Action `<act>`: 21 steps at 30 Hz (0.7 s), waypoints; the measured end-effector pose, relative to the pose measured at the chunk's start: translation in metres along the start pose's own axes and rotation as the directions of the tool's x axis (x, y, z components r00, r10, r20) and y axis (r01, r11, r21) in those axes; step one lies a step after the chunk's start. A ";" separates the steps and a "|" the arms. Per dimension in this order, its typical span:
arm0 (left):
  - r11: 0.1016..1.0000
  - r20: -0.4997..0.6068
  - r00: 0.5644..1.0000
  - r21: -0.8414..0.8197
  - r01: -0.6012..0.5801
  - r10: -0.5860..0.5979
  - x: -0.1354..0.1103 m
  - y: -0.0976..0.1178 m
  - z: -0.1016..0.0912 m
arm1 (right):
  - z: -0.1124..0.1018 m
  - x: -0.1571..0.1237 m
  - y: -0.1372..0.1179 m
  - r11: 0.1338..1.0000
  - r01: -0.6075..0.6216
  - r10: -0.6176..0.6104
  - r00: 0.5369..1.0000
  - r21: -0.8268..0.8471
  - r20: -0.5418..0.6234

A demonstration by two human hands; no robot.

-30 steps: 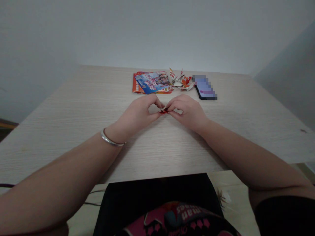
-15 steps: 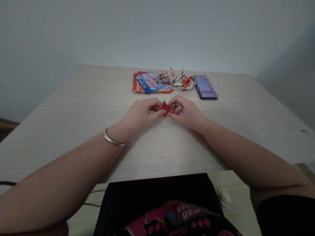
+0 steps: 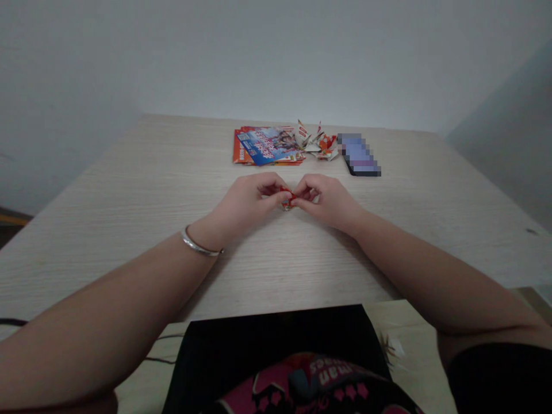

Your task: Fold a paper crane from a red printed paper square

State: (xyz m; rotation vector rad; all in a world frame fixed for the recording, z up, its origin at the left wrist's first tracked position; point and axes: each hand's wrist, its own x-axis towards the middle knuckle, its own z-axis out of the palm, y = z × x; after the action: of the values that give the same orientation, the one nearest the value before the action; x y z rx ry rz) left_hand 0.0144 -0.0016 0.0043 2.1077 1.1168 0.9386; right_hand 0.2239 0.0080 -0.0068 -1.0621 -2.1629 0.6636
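Between my fingertips, low over the middle of the table, is a small piece of folded red paper [image 3: 287, 203]. My left hand [image 3: 259, 194], with a silver bangle on its wrist, pinches its left side between thumb and fingers. From the right, my right hand [image 3: 325, 195] pinches the other side, thumb and forefinger pressed together. Much of the paper is hidden behind the fingers, so its exact shape cannot be made out.
Behind my hands lies a stack of printed leaflets [image 3: 267, 146], a blue one on top. Several folded paper pieces [image 3: 319, 144] with pointed tips sit to its right. A phone [image 3: 360, 155] with a blurred screen lies further right on the pale wooden table [image 3: 150, 172]. A wall stands behind.
The folded paper's raised red peak has gone down, and less of it shows between my fingers. My right hand's fingers have come slightly lower and closer to my left hand.
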 end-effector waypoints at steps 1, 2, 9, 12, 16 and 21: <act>1.000 0.003 1.000 0.005 -0.005 0.005 0.000 0.000 0.000 | 0.000 0.000 0.000 1.000 0.013 -0.013 1.000 -0.014 -0.004; 1.000 0.003 1.000 0.011 -0.015 0.015 0.000 0.000 -0.001 | -0.001 0.000 0.000 0.999 0.029 -0.029 1.000 -0.027 -0.007; 0.999 0.014 1.000 0.051 -0.020 0.020 -0.001 0.002 -0.003 | 0.000 0.000 0.002 0.996 0.084 -0.084 0.996 -0.001 0.008; 0.998 -0.016 0.999 0.048 -0.031 0.032 -0.001 0.002 -0.003 | 0.000 0.000 0.002 0.997 0.071 -0.071 0.997 -0.004 -0.002; 0.998 -0.101 0.993 0.020 -0.056 0.058 -0.002 0.000 -0.002 | -0.002 0.000 0.001 0.997 0.070 -0.071 0.997 -0.040 -0.014; 0.997 -0.100 0.995 -0.069 -0.035 0.028 -0.001 0.000 -0.002 | 0.000 -0.001 0.003 0.996 0.071 -0.070 0.997 0.046 -0.016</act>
State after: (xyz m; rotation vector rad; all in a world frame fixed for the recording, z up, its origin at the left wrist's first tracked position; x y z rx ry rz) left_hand 0.0128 -0.0019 0.0049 2.0466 1.0857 1.0913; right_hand 0.2257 0.0089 -0.0090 -0.9591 -2.1519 0.6680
